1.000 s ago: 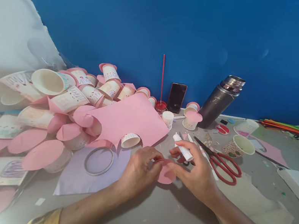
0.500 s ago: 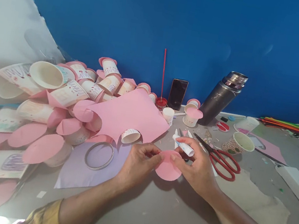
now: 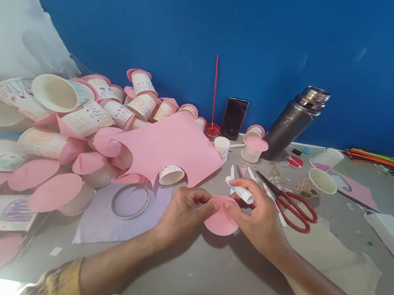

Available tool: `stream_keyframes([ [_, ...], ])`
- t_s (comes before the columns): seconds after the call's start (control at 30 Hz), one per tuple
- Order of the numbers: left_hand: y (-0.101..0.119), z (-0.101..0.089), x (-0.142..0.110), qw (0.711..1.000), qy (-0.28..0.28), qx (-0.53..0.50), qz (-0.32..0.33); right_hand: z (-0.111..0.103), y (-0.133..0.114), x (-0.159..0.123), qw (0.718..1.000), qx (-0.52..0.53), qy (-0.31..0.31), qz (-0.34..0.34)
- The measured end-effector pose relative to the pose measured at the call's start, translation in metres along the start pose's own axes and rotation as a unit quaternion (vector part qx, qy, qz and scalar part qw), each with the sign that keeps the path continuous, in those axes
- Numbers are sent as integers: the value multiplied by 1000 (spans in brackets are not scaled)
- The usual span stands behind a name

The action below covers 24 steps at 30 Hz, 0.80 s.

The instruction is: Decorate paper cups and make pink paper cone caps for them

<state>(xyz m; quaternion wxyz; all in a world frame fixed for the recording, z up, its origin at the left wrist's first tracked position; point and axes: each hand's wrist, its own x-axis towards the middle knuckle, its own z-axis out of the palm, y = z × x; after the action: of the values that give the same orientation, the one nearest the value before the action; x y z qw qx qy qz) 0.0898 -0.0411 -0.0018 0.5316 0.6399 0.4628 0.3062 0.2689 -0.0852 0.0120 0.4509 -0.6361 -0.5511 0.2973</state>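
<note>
My left hand (image 3: pixel 183 211) pinches the left edge of a round pink paper disc (image 3: pixel 221 220) held just above the grey table (image 3: pixel 219 278). My right hand (image 3: pixel 259 217) grips a small white glue tube (image 3: pixel 240 191) between its fingers, and its thumb rests on the disc's right edge. Both hands are closed. The tube's nozzle points left, over the top of the disc. A large pink paper sheet (image 3: pixel 172 145) lies just behind my left hand, with a small paper cup (image 3: pixel 171 175) on its near edge.
A heap of paper cups with pink discs (image 3: pixel 84 117) fills the left. A tape ring (image 3: pixel 131 200) lies on lilac paper. Red scissors (image 3: pixel 291 205), a patterned cup (image 3: pixel 314 183), a steel flask (image 3: pixel 293 121), a phone (image 3: pixel 234 115) and coloured sticks (image 3: pixel 392 164) sit to the right and rear.
The pink disc has turned from edge-on to facing up between my hands. My right hand with the glue tube has shifted slightly, its thumb now on the disc.
</note>
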Motion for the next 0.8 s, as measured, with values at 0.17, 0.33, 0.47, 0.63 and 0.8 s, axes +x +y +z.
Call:
stream_keyframes([
  [0.17,0,-1,0,1000,-19,9,-7,0,-2,0,1000,-4,-2,7],
  [0.33,0,-2,0,999,-28,30,-5,0,-1,0,1000,-18,-7,18],
  [0.47,1,-3,0,998,-31,47,-4,0,1,0,999,-15,-14,27],
  [0.63,3,-3,0,999,-25,48,-2,-1,2,1,999,-22,-18,24],
  [0.8,4,-3,2,999,-14,42,-18,-5,1,2,999,-22,-32,-1],
])
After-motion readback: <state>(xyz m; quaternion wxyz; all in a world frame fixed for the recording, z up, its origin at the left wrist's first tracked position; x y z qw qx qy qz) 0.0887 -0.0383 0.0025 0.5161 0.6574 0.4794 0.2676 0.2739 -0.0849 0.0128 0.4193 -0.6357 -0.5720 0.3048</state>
